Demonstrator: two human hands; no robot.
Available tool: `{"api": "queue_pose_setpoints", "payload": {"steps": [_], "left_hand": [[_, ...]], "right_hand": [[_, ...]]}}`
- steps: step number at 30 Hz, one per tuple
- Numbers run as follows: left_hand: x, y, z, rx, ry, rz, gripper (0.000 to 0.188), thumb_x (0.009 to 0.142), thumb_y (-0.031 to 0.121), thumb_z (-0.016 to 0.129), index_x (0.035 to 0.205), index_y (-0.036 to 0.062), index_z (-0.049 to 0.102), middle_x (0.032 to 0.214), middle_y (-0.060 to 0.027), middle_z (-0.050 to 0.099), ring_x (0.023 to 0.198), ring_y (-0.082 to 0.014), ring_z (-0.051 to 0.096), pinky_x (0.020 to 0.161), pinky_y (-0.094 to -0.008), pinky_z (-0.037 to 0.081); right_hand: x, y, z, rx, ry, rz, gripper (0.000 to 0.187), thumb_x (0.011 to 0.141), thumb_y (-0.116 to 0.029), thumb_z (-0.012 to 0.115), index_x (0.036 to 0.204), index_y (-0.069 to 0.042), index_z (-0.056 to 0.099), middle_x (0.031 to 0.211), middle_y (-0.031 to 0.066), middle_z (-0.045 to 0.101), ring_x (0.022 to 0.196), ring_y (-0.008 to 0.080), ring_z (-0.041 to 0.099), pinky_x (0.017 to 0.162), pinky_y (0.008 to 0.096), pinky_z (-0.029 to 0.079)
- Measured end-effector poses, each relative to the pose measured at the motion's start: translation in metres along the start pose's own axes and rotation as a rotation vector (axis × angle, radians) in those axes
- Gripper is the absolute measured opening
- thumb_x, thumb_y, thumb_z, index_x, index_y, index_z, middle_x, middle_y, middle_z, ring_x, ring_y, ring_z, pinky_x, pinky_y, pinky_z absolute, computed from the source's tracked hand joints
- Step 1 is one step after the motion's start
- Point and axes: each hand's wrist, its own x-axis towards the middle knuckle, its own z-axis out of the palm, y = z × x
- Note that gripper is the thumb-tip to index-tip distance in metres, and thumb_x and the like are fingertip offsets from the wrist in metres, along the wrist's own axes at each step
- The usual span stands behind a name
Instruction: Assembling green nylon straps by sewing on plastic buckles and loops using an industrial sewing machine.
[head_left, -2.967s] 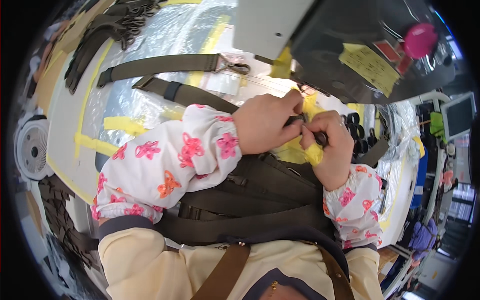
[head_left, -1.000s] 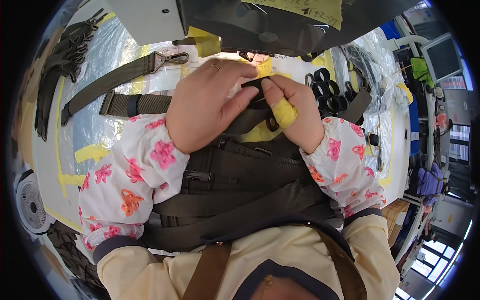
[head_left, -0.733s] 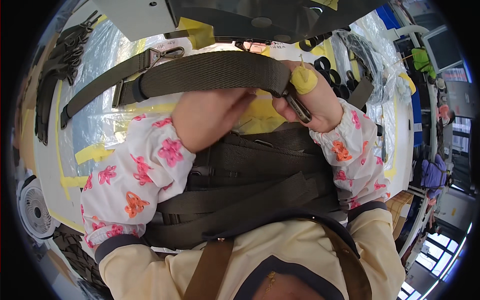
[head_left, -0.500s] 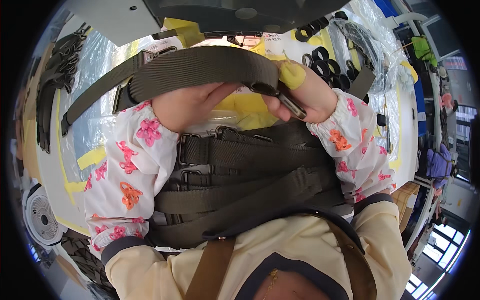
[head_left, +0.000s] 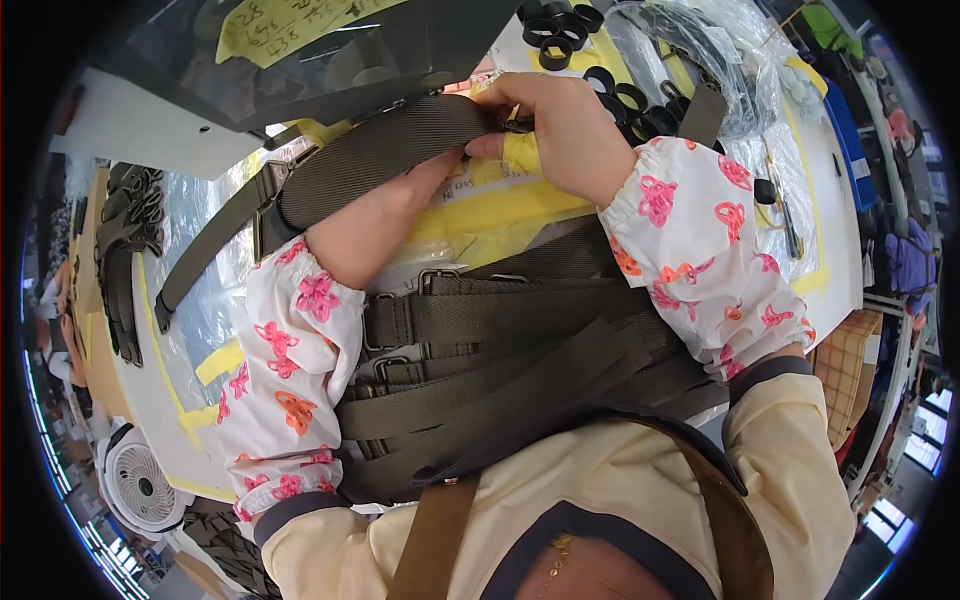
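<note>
A wide dark olive webbing strap (head_left: pixel 370 150) arches in front of the grey machine (head_left: pixel 340 70), its end near the machine's lower edge. My left hand (head_left: pixel 385 210) reaches under the strap and supports it from below; most of its fingers are hidden behind the webbing. At the strap's right end my right hand (head_left: pixel 570 130) is closed, pinching the end between thumb and fingers. Yellow tape (head_left: pixel 520 152) wraps one of its digits. A narrower strap (head_left: pixel 215 245) with a metal buckle (head_left: pixel 268 185) hangs off the left side.
Piled straps with metal buckles (head_left: pixel 500 310) lie across my front. Several black rings (head_left: pixel 630 97) stand at the back right beside clear plastic wrap (head_left: pixel 735 80). More dark straps (head_left: pixel 125 240) hang at the far left, above a white fan (head_left: pixel 145 480). Yellow tape strips (head_left: pixel 220 362) mark the table.
The view has swung, and the machine sits lower and further left. My right hand has turned and moved up along the strap's end. A metal piece that showed under it is now mostly hidden.
</note>
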Motion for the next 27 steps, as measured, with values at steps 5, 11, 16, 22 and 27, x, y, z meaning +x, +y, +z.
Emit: {"api": "queue_pose_setpoints", "payload": {"steps": [5, 11, 16, 22, 27], "left_hand": [[-0.007, 0.004, -0.018, -0.198, 0.005, -0.052, 0.033, 0.079, 0.007, 0.057, 0.112, 0.0046, 0.057, 0.099, -0.013, 0.06, 0.089, -0.0285, 0.059, 0.078, -0.0349, 0.046], [-0.012, -0.001, -0.007, -0.205, 0.057, -0.067, 0.028, 0.079, 0.018, 0.06, 0.105, 0.0068, 0.06, 0.093, -0.0118, 0.059, 0.09, -0.0306, 0.055, 0.079, -0.0386, 0.044], [-0.009, 0.003, -0.008, -0.339, -0.178, -0.243, 0.03, 0.082, 0.015, 0.058, 0.111, 0.0061, 0.058, 0.098, -0.0149, 0.06, 0.091, -0.0302, 0.057, 0.082, -0.0348, 0.044], [-0.013, 0.003, -0.006, -0.293, 0.041, -0.161, 0.021, 0.085, 0.017, 0.055, 0.102, 0.007, 0.062, 0.087, -0.0122, 0.062, 0.081, -0.0294, 0.059, 0.074, -0.0376, 0.046], [-0.02, 0.013, -0.004, -0.399, -0.151, -0.334, 0.024, 0.087, 0.016, 0.054, 0.109, 0.0087, 0.057, 0.087, -0.013, 0.063, 0.073, -0.0313, 0.061, 0.063, -0.0373, 0.048]], "right_hand": [[0.003, -0.001, 0.0, 0.065, -0.024, -0.035, 0.038, 0.069, -0.015, 0.076, 0.1, 0.0, 0.062, 0.082, 0.0092, 0.064, 0.071, 0.0158, 0.06, 0.067, 0.0267, 0.047], [0.008, 0.007, -0.001, 0.012, -0.134, -0.094, 0.041, 0.068, -0.01, 0.076, 0.104, 0.0, 0.06, 0.092, 0.0109, 0.061, 0.081, 0.0183, 0.059, 0.071, 0.0283, 0.048], [0.012, 0.008, 0.006, -0.053, -0.186, -0.227, 0.035, 0.071, -0.006, 0.072, 0.102, 0.001, 0.059, 0.092, 0.0116, 0.058, 0.089, 0.0226, 0.057, 0.075, 0.0313, 0.048], [0.016, 0.001, 0.008, -0.407, -0.233, -0.357, 0.032, 0.073, -0.007, 0.068, 0.103, -0.001, 0.058, 0.095, 0.0142, 0.056, 0.088, 0.0307, 0.055, 0.076, 0.0342, 0.047], [-0.009, -0.001, 0.016, -0.346, 0.024, -0.553, 0.026, 0.068, 0.001, 0.063, 0.094, 0.002, 0.06, 0.097, 0.0112, 0.062, 0.088, 0.0289, 0.058, 0.071, 0.0349, 0.05]]}}
